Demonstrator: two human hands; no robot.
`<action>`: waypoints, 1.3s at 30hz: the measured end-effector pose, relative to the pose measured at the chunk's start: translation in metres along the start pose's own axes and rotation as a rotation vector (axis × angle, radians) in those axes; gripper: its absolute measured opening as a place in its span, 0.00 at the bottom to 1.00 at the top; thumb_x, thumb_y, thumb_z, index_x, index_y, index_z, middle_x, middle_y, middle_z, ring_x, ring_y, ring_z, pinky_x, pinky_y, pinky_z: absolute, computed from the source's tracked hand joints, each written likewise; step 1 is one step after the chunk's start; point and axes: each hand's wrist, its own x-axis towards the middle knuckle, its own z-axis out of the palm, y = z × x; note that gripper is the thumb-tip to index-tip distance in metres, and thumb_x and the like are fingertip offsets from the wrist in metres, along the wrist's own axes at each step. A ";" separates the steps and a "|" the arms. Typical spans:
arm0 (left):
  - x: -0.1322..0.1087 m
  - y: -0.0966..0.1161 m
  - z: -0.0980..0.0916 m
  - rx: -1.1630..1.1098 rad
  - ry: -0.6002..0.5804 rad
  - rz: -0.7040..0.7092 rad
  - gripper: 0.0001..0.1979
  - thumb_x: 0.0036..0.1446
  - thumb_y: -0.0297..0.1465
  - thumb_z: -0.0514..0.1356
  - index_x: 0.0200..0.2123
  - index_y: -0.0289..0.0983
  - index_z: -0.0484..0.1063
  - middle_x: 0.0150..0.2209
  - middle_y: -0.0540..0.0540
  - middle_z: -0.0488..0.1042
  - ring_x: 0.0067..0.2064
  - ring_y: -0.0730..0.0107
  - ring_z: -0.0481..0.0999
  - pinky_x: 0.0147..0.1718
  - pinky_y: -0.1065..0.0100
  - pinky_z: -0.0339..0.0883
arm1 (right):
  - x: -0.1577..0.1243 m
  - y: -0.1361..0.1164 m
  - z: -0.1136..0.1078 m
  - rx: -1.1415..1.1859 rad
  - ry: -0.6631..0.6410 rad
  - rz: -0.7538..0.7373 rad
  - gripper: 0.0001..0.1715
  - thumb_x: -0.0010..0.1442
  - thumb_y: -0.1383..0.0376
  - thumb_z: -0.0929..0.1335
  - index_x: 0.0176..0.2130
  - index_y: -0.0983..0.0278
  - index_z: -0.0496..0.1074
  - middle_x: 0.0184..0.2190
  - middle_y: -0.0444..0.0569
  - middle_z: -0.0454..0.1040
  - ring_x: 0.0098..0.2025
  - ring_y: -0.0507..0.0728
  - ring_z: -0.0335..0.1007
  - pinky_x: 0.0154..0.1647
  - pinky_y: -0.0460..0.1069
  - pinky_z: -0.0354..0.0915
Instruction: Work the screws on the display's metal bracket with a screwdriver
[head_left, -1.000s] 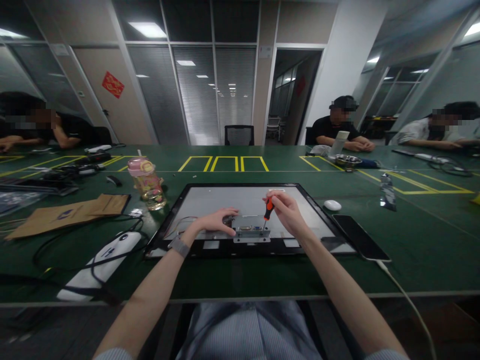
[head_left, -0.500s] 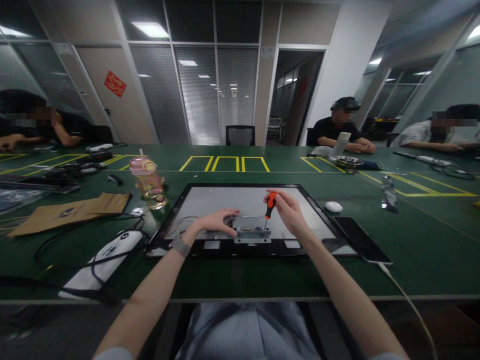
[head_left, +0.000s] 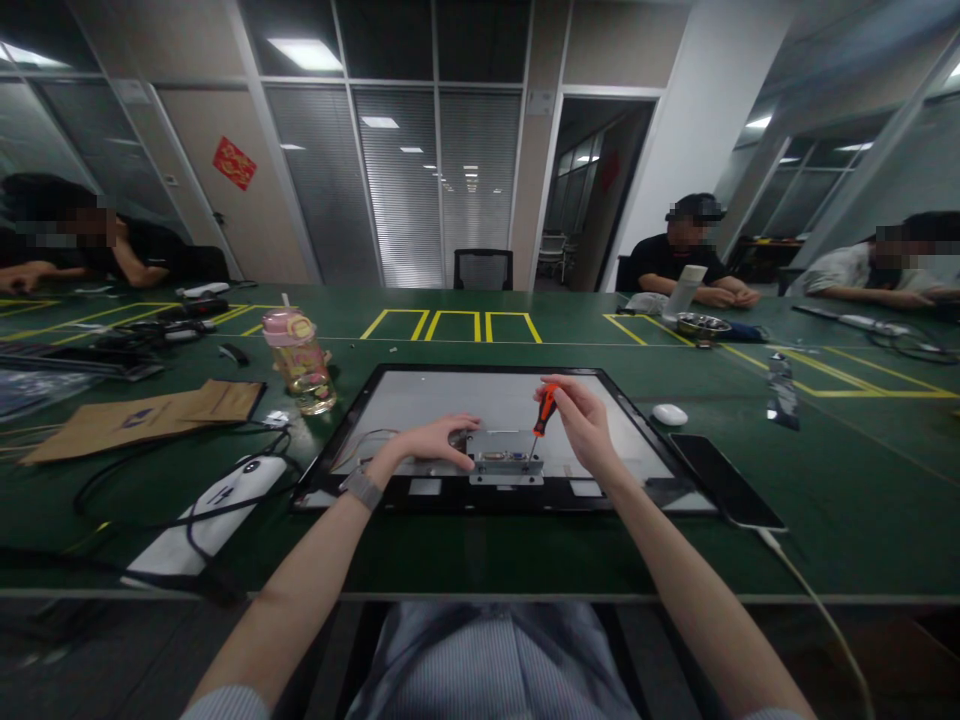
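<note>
Well, the right hand [head_left: 586, 424] grips an orange-black screwdriver [head_left: 547, 411], the left hand [head_left: 433, 441] spread against a silvery bracket [head_left: 506, 479]

orange-and-black screwdriver [head_left: 545, 412], silver-grey metal bracket [head_left: 506, 480], black-framed pale grey panel [head_left: 465, 395], green table [head_left: 465, 555], yellow tape lines [head_left: 478, 327], pink-lidded tumbler [head_left: 296, 360], brown paper bag [head_left: 142, 422], blue-grey pinstriped shirt [head_left: 480, 660]

Near the tabletop's [head_left: 480, 555] front edge, the right grip [head_left: 583, 418] is holding an orange screwdriver [head_left: 547, 407] at the right end of a metal bracket [head_left: 506, 479]; the left grip [head_left: 437, 441] is touching its left.
</note>
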 end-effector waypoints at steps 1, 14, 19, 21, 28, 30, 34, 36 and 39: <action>0.000 0.000 0.000 -0.001 0.000 -0.001 0.43 0.41 0.50 0.67 0.59 0.44 0.61 0.67 0.47 0.51 0.69 0.53 0.42 0.66 0.54 0.39 | 0.000 -0.001 0.000 0.040 -0.018 0.007 0.11 0.62 0.58 0.65 0.42 0.57 0.74 0.34 0.46 0.75 0.39 0.57 0.72 0.42 0.54 0.68; 0.002 -0.005 0.001 0.018 0.003 0.002 0.42 0.41 0.50 0.67 0.60 0.44 0.60 0.67 0.47 0.51 0.69 0.54 0.43 0.66 0.54 0.40 | 0.001 -0.007 0.005 0.185 -0.009 0.089 0.11 0.60 0.55 0.67 0.38 0.57 0.74 0.31 0.45 0.72 0.35 0.55 0.70 0.41 0.52 0.66; 0.002 -0.003 0.001 0.010 0.004 0.002 0.42 0.41 0.50 0.67 0.59 0.44 0.61 0.67 0.47 0.52 0.69 0.54 0.43 0.66 0.54 0.40 | 0.000 -0.004 0.002 0.040 0.001 -0.014 0.08 0.59 0.57 0.68 0.34 0.58 0.75 0.36 0.46 0.71 0.42 0.56 0.67 0.47 0.51 0.63; 0.001 -0.002 0.001 0.008 0.004 -0.004 0.42 0.41 0.50 0.67 0.59 0.44 0.61 0.67 0.47 0.52 0.69 0.54 0.43 0.66 0.54 0.40 | 0.000 -0.004 0.003 0.066 0.003 0.015 0.07 0.57 0.57 0.70 0.34 0.58 0.75 0.34 0.45 0.71 0.40 0.55 0.68 0.45 0.51 0.64; 0.000 -0.001 0.000 0.007 -0.003 -0.014 0.42 0.42 0.50 0.67 0.60 0.45 0.60 0.67 0.48 0.51 0.69 0.55 0.42 0.66 0.54 0.40 | 0.001 -0.009 0.006 0.251 -0.026 0.095 0.09 0.59 0.56 0.68 0.35 0.58 0.75 0.34 0.46 0.74 0.39 0.55 0.70 0.47 0.53 0.64; 0.000 -0.001 0.000 0.005 -0.003 -0.008 0.42 0.41 0.50 0.67 0.59 0.44 0.61 0.67 0.48 0.51 0.69 0.55 0.42 0.66 0.55 0.39 | 0.001 -0.009 0.005 0.233 -0.021 0.089 0.08 0.57 0.56 0.70 0.32 0.58 0.76 0.35 0.46 0.73 0.42 0.55 0.69 0.49 0.53 0.64; -0.001 0.001 0.000 0.007 0.000 -0.015 0.42 0.42 0.49 0.67 0.59 0.44 0.61 0.67 0.48 0.51 0.69 0.55 0.42 0.66 0.55 0.39 | 0.000 -0.009 0.005 0.255 -0.065 0.159 0.10 0.56 0.56 0.70 0.38 0.57 0.76 0.33 0.45 0.73 0.39 0.55 0.70 0.48 0.53 0.65; -0.001 0.003 0.000 0.014 0.005 -0.028 0.42 0.42 0.48 0.67 0.59 0.43 0.61 0.67 0.47 0.51 0.69 0.54 0.43 0.66 0.55 0.39 | 0.001 -0.010 0.007 0.268 -0.093 0.170 0.13 0.59 0.55 0.68 0.41 0.57 0.75 0.33 0.46 0.74 0.38 0.56 0.70 0.46 0.54 0.66; -0.001 0.005 0.000 0.014 0.008 -0.026 0.41 0.41 0.48 0.67 0.59 0.43 0.62 0.67 0.46 0.52 0.69 0.54 0.44 0.66 0.55 0.40 | 0.001 -0.012 0.009 0.268 -0.084 0.125 0.12 0.60 0.54 0.67 0.38 0.58 0.75 0.34 0.47 0.74 0.39 0.56 0.70 0.46 0.54 0.65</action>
